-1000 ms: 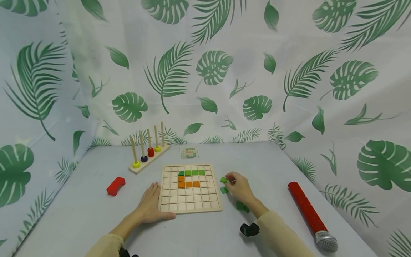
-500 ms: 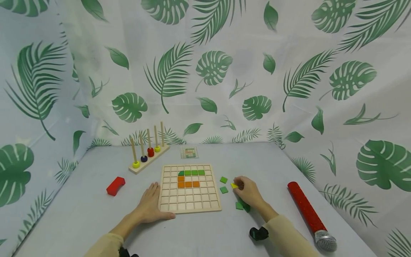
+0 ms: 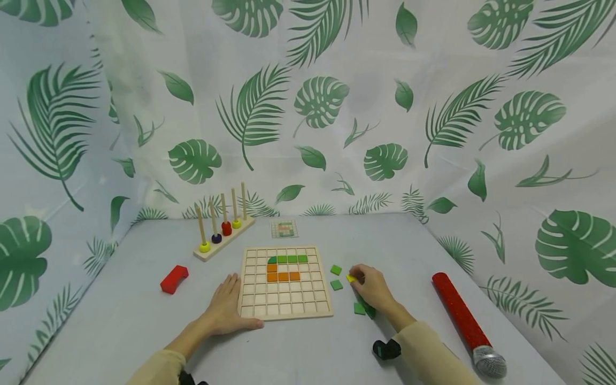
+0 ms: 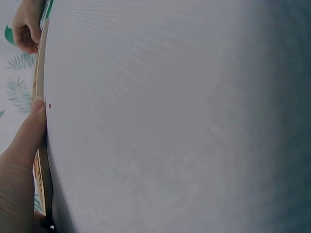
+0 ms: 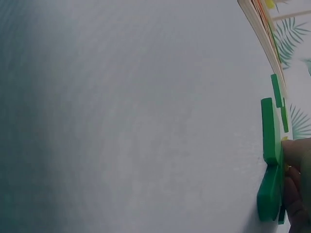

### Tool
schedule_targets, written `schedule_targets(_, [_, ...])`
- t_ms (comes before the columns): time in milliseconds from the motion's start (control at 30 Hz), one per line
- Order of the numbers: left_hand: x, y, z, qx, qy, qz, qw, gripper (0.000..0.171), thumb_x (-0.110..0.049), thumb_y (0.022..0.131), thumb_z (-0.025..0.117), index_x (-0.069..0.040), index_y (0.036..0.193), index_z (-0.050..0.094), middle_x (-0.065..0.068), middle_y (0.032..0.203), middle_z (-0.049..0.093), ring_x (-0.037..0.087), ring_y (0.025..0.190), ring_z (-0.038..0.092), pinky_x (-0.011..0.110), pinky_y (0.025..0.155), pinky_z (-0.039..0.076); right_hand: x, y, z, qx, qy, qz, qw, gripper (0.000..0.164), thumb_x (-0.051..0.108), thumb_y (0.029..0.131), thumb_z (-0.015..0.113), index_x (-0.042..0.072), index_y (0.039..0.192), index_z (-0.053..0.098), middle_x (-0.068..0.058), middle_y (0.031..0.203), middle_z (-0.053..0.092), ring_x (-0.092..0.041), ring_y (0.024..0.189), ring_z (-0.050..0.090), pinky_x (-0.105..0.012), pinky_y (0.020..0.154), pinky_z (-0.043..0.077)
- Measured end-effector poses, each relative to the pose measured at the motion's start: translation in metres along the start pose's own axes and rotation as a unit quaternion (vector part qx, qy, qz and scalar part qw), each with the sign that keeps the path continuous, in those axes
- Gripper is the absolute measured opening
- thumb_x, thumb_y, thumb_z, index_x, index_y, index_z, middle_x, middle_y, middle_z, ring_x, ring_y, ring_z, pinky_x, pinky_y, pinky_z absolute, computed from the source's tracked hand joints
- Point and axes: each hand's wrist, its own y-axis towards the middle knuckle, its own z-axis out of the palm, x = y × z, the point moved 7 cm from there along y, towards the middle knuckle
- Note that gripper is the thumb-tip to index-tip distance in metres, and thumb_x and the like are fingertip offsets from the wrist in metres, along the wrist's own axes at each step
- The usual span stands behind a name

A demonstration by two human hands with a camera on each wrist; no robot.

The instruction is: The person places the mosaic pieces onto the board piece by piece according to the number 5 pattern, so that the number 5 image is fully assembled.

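Observation:
A wooden grid board lies mid-table. Set in its cells are a dark green rounded tile, a row of light green tiles and several orange tiles. My left hand rests along the board's left side, fingers straight, its thumb at the front corner; that thumb touches the board's edge in the left wrist view. Right of the board, my right hand pinches a small yellow tile low over the table. Green tiles lie beside it, and a darker green piece is partly hidden beneath the hand.
A pattern card lies behind the board. A peg stand with coloured rings stands back left, a red arched block lies in front of it. At the right lies a red microphone. Leaf-printed cloth walls the back and sides.
My right hand has shifted right, away from the upper green tile, uncovering the green tiles; the yellow tile now shows at its fingertips. The left hand and the board stay put.

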Motion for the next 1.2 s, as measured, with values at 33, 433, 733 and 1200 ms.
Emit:
schedule_targets(33, [0.000, 0.000, 0.000, -0.001, -0.001, 0.001, 1.0000, 0.126, -0.074, 0.054, 0.060, 0.006, 0.138, 0.013, 0.024, 0.144, 0.011, 0.035, 0.132, 0.006, 0.049, 0.106, 0.007, 0.000, 0.000, 0.001, 0.000, 0.000, 0.002, 1.000, 0.023, 0.001, 0.073, 0.069, 0.007, 0.094, 0.061, -0.002, 0.089, 0.060, -0.013, 0.081, 0.055, -0.030, 0.072, 0.048])
schedule_targets(433, [0.001, -0.002, 0.002, -0.003, 0.003, -0.001, 1.0000, 0.125, -0.074, 0.054, 0.061, 0.005, 0.138, 0.014, 0.024, 0.143, 0.012, 0.035, 0.132, 0.006, 0.049, 0.106, 0.008, 0.001, 0.002, 0.004, 0.001, -0.024, -0.002, 1.000, 0.019, 0.005, 0.074, 0.069, 0.008, 0.090, 0.060, 0.001, 0.081, 0.057, -0.010, 0.072, 0.052, -0.027, 0.066, 0.047])
schedule_targets(733, [0.004, -0.001, 0.001, -0.005, 0.001, 0.002, 1.0000, 0.125, -0.074, 0.054, 0.061, 0.006, 0.138, 0.014, 0.024, 0.143, 0.011, 0.036, 0.132, 0.006, 0.049, 0.106, 0.008, 0.000, 0.008, -0.005, 0.003, 0.004, 0.005, 1.000, 0.015, 0.008, 0.077, 0.066, 0.008, 0.091, 0.060, 0.001, 0.083, 0.059, -0.010, 0.074, 0.055, -0.026, 0.066, 0.049])
schedule_targets(1200, [0.002, 0.000, 0.000, 0.001, 0.005, -0.003, 1.0000, 0.125, -0.074, 0.055, 0.060, 0.006, 0.138, 0.013, 0.024, 0.144, 0.011, 0.035, 0.132, 0.005, 0.047, 0.106, 0.007, 0.020, 0.020, 0.001, -0.009, 0.012, 0.002, 1.000, 0.017, 0.008, 0.078, 0.065, 0.006, 0.094, 0.060, -0.001, 0.085, 0.060, -0.012, 0.078, 0.055, -0.027, 0.068, 0.049])
